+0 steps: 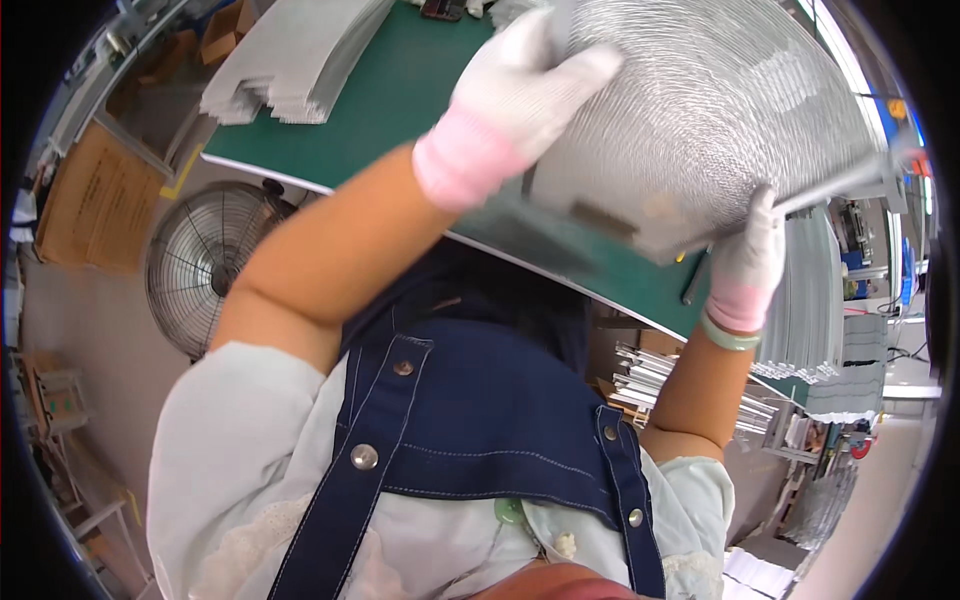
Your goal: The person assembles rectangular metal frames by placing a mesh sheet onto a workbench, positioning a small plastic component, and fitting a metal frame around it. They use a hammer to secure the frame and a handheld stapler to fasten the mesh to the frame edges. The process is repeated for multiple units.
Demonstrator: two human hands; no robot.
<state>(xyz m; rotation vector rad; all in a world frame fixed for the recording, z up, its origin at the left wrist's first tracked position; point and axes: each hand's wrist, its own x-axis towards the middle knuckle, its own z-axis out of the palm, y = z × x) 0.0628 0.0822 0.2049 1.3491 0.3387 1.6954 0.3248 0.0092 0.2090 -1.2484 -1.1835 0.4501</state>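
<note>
A large shiny silver panel [700, 110] with a fine rippled, mesh-like surface is held tilted above the green table. My left hand [515, 95], in a white knit glove with a pink cuff, grips its left side, thumb lying over the face; the other fingertips are partly hidden. At the panel's lower right corner, my right hand [748, 250], gloved alike, is closed on the edge, its fingers upward. A pale metal strip [835, 187] runs off to the right beside those fingers, slightly blurred; whether it is joined to the panel I cannot tell.
The green table [400, 100] has a stack of flat silver sheets [300, 55] at its far left. Long silver strips [805, 290] are stacked right of my right hand. A floor fan [215, 265] and a cardboard sheet [95, 200] stand left. White bars [680, 385] lie below the table's edge.
</note>
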